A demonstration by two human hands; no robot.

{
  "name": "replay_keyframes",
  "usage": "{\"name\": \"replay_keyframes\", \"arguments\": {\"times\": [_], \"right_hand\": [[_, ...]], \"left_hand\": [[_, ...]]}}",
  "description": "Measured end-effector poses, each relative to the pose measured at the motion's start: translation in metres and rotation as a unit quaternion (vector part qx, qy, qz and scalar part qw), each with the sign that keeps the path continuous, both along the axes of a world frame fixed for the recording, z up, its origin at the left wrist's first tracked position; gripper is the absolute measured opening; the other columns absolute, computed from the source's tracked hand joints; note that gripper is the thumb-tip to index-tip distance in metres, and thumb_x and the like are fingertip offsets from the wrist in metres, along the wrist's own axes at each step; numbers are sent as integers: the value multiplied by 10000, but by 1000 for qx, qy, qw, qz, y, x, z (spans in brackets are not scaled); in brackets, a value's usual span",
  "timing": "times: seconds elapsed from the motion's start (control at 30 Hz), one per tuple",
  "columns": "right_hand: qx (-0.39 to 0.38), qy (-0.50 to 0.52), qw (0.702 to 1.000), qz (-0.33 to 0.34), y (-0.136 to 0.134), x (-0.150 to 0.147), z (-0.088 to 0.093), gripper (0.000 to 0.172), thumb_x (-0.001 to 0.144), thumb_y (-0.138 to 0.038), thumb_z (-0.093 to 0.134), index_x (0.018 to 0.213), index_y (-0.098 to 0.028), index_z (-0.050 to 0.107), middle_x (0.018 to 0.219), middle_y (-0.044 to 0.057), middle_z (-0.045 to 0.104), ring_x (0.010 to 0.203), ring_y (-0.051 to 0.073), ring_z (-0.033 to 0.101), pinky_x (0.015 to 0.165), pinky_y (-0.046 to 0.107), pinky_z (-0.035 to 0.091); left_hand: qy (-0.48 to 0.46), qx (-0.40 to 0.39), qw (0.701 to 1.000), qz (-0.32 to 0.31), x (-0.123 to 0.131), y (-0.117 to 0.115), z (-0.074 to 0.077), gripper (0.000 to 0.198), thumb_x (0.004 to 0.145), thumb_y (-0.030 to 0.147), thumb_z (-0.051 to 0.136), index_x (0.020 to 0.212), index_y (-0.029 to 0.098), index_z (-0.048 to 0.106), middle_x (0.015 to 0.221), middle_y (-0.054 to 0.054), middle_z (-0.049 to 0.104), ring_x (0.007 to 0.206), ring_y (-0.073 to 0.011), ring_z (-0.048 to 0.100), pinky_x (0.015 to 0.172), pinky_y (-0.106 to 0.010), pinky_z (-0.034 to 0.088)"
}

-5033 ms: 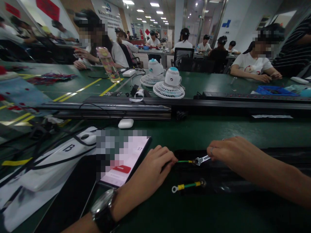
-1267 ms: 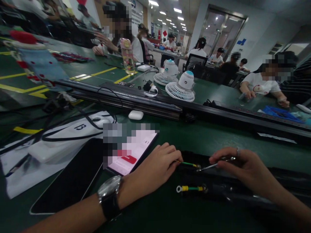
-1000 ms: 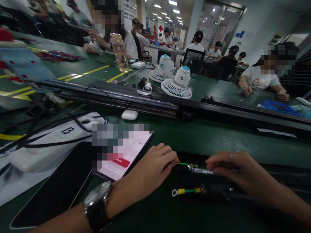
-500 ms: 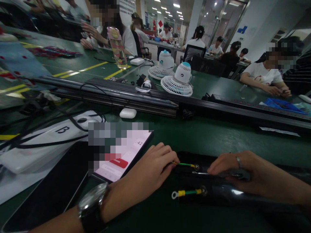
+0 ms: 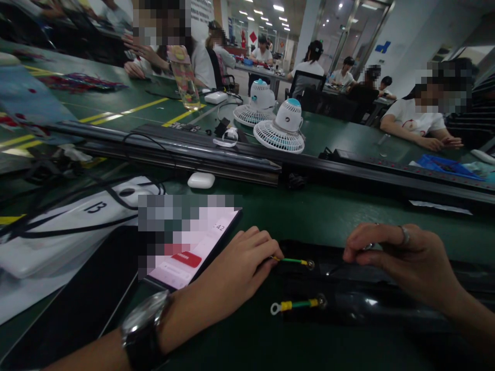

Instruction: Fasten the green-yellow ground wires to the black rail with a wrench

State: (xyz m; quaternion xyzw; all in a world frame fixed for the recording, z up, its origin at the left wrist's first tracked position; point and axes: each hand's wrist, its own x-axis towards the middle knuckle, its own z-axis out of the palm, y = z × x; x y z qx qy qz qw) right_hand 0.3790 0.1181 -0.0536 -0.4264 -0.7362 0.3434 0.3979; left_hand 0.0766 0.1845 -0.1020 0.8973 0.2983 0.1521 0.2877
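My left hand [image 5: 247, 268] rests closed on the table, pinching the end of a short green-and-yellow wire [image 5: 296, 261]. The wire's other end meets a round metal fastener on a glossy black strip [image 5: 309, 248]. Nearer me, a second green-and-yellow wire [image 5: 305, 304] lies on a black piece, its bare ring terminal [image 5: 276, 308] pointing left. My right hand [image 5: 410, 263] is held above the black pieces, thumb and fingers pinched together. Something small and shiny shows between those fingers, but I cannot make out its kind.
A lit phone [image 5: 185, 257] and a dark flat panel [image 5: 77, 293] lie left of my hands. Beyond them are a white earbud case [image 5: 201, 180], long black bars [image 5: 185, 152], two white fans [image 5: 279, 131] and a bottle [image 5: 184, 77]. Other people sit around the tables.
My right hand has lifted off the black piece, with its fingers drawn into a pinch. The grey tool-like thing under it no longer shows clearly. My left hand stays on the wire.
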Motion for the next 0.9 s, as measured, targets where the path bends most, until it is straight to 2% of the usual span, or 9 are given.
{"name": "replay_keyframes", "arguments": {"times": [0.2, 0.3, 0.43, 0.5, 0.57, 0.67, 0.8, 0.9], "right_hand": [[-62, -43, 995, 61, 2, -12, 9, 203, 1033, -183, 571, 1124, -330, 678, 919, -29, 718, 890, 135, 671, 803, 271, 493], [-115, -38, 991, 62, -2, -15, 6, 260, 1061, -221, 520, 1270, -351, 604, 896, -27, 671, 860, 131, 634, 799, 272, 478], [-163, -13, 984, 72, -10, -19, -2, 410, 1039, -260, 564, 1421, -358, 452, 879, -32, 602, 771, 130, 581, 711, 259, 466], [-164, -33, 982, 89, -11, -22, -3, 344, 1045, -250, 544, 1371, -345, 491, 917, -19, 610, 804, 138, 588, 724, 266, 472], [-139, -63, 983, 100, -10, -25, -2, 239, 1046, -211, 520, 1254, -317, 568, 1013, 5, 622, 913, 154, 599, 806, 288, 476], [-99, -76, 989, 84, -6, -27, -1, 184, 1048, -170, 471, 1119, -274, 605, 1146, 32, 587, 1041, 172, 577, 906, 320, 456], [-107, -79, 990, 41, -5, -21, -2, 239, 1086, -249, 376, 1025, -252, 607, 1100, 39, 575, 1004, 183, 575, 890, 338, 453], [-117, -133, 984, 10, -5, -13, -4, 294, 1093, -313, 362, 979, -244, 623, 991, 31, 580, 889, 181, 571, 805, 330, 449]], "left_hand": [[-1, -5, 1000, 3, 0, 0, 3, 158, 1020, 131, 477, 1013, 234, 598, 1055, 7, 601, 964, -178, 503, 819, -340, 360], [1, -6, 1000, 4, 0, -1, 2, 153, 1015, 126, 487, 1006, 233, 595, 1046, 11, 598, 962, -177, 500, 828, -345, 357], [8, -1, 1000, 4, -1, -2, 1, 147, 1009, 123, 497, 1005, 234, 595, 1040, 10, 596, 960, -182, 498, 849, -360, 351], [9, -3, 1000, 3, -1, -2, 0, 151, 1014, 125, 489, 1009, 234, 593, 1046, 6, 595, 963, -185, 497, 840, -358, 351], [7, -3, 1000, 1, -1, -2, 0, 162, 1011, 114, 482, 1010, 234, 591, 1049, 3, 593, 967, -185, 496, 828, -354, 351], [5, -4, 1000, 2, 0, -1, 0, 173, 1008, 107, 478, 1016, 237, 591, 1052, 6, 593, 967, -183, 496, 823, -351, 349], [6, 2, 1000, 2, 0, -1, 0, 167, 1010, 121, 479, 1025, 238, 598, 1062, 6, 599, 969, -183, 500, 832, -355, 352], [5, 5, 1000, 3, 0, -1, -1, 167, 1004, 114, 484, 1010, 232, 602, 1054, 3, 603, 966, -183, 501, 836, -354, 356]]}}
